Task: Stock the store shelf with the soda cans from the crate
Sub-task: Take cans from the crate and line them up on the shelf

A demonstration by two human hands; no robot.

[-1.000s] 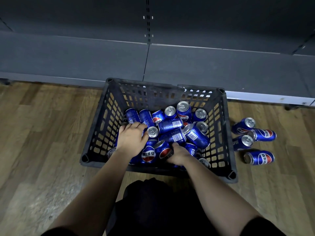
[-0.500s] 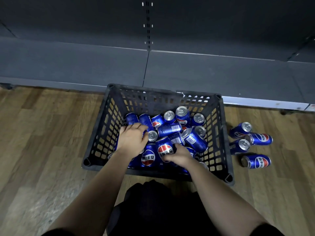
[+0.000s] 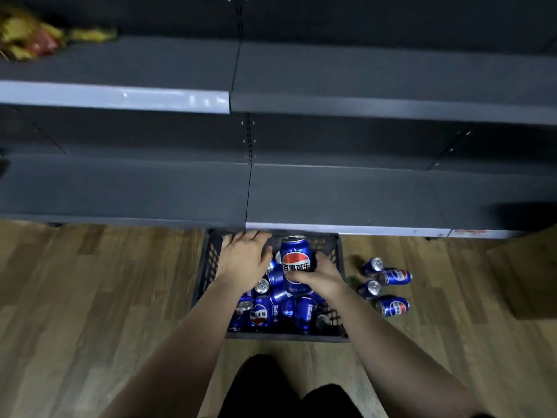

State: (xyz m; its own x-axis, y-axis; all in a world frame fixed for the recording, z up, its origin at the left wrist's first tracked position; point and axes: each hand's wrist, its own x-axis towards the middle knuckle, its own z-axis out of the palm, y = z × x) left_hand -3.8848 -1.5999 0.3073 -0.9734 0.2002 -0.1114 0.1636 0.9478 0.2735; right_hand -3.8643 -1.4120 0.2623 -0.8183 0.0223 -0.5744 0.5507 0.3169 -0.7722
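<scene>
Wooden floor (image 3: pixel 90 297) under crate (image 3: pixel 208 267), loose cans (image 3: pixel 394 276)

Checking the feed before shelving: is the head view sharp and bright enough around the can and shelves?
Head view: dim overall, shelf recesses nearly black; the can in the right hand is fairly sharp, label legible; the packets top left are smeared by blur; glare streaks the upper shelf's pale edge strip.

One can (image 3: pixel 296 262) now upright above crate (image 3: pixel 209 267)

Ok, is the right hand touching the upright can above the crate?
Touching. The head view shows the right hand gripping the upright can, thumb across its front below the logo and fingers curled round its right side.
</scene>
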